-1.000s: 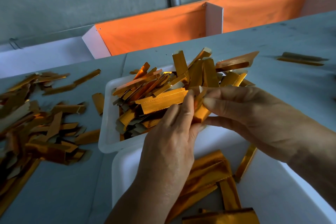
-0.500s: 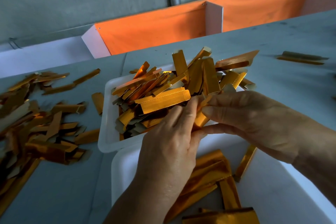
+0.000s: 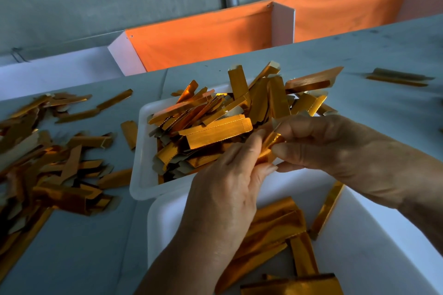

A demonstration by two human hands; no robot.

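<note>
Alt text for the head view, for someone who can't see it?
The left hand and right hand pinch one gold strip over a white tray heaped with strips. A nearer tray holds a few; more litter the table at left.

A: Any legible text, labels, numbers?
B: None. Checked the gold foil strip (image 3: 269, 142) pinched between the fingers (image 3: 299, 127), the foil pile (image 3: 215, 132) just beyond the fingertips, and the white tray (image 3: 383, 227) under them. All plain foil and plastic, nothing readable.
</note>
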